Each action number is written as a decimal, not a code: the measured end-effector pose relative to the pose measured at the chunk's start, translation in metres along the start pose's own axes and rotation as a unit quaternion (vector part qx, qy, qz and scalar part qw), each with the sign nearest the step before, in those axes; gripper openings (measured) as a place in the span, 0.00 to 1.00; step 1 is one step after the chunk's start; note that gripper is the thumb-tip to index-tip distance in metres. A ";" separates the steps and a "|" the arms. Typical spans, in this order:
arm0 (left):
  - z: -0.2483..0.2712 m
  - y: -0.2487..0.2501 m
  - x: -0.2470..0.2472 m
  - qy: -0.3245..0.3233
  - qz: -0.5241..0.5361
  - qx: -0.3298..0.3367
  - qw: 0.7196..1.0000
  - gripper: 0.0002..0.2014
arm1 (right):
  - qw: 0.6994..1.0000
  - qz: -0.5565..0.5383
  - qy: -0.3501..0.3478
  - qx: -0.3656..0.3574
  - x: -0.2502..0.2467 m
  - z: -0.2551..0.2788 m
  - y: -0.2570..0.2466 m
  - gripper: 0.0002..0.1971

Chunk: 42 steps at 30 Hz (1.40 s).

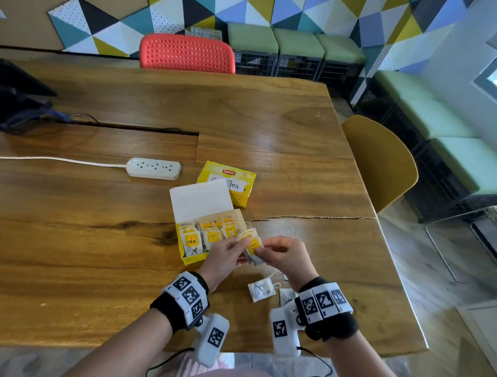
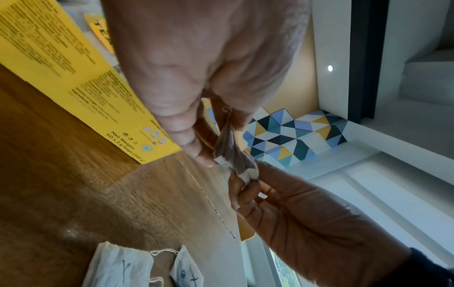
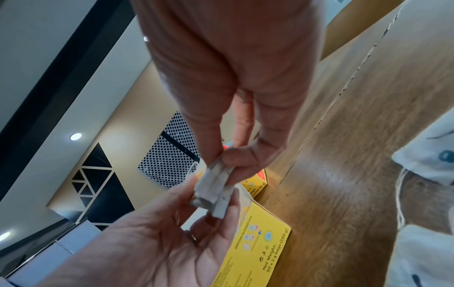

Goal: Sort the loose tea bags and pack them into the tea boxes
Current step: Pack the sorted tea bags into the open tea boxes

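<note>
A small stack of tea bags [image 1: 252, 245] with a yellow tag on top is held over the table, just right of the open yellow tea box [image 1: 191, 260]. My left hand [image 1: 240, 249] pinches the stack from the left, and my right hand [image 1: 263, 251] pinches it from the right. The left wrist view shows the greyish bags [image 2: 229, 153] between both hands' fingertips, and the right wrist view shows the bags [image 3: 216, 186] too. Several tagged bags fill the open box. A closed Lipton box [image 1: 227, 181] lies behind it. Two loose white bags [image 1: 261, 288] [image 1: 286, 297] lie near my wrists.
A white power strip [image 1: 153, 168] with its cord lies left of the boxes. The wooden table [image 1: 97, 238] has a crack running right from the open box. A red chair [image 1: 187, 53] and a yellow chair [image 1: 382, 163] stand at the table's edges. Dark items [image 1: 14, 104] sit far left.
</note>
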<state>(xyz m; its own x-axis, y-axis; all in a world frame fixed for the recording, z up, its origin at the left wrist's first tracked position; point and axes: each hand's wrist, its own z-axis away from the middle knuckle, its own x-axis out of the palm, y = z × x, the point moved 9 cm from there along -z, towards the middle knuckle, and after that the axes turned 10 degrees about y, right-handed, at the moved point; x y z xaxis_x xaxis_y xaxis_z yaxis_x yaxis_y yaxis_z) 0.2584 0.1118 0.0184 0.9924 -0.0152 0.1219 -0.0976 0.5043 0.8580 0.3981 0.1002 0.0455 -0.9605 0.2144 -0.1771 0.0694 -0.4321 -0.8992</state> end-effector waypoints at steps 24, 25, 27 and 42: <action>0.001 0.004 0.000 0.018 0.138 -0.060 0.988 0.10 | 0.993 0.038 -0.064 -0.088 0.018 0.000 -0.011 0.03; 0.001 0.004 -0.001 0.017 0.116 -0.051 0.992 0.11 | 0.993 0.041 -0.061 -0.091 0.018 -0.001 -0.011 0.02; -0.001 0.007 -0.007 0.027 0.036 -0.017 0.999 0.13 | 0.994 0.042 -0.058 -0.087 0.019 -0.005 -0.008 0.02; -0.022 0.065 -0.105 0.234 -0.239 0.185 0.924 0.11 | 0.974 0.204 -0.036 -0.092 0.095 -0.045 -0.021 0.08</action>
<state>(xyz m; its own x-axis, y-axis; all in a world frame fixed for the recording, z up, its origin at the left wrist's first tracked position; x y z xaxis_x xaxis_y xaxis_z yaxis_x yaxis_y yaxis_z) 0.1495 0.1649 0.0504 0.8441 0.2589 -0.4696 0.4268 0.2060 0.8806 0.3174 0.1693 0.0289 -0.8590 -0.0080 -0.5119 0.4899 -0.3030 -0.8174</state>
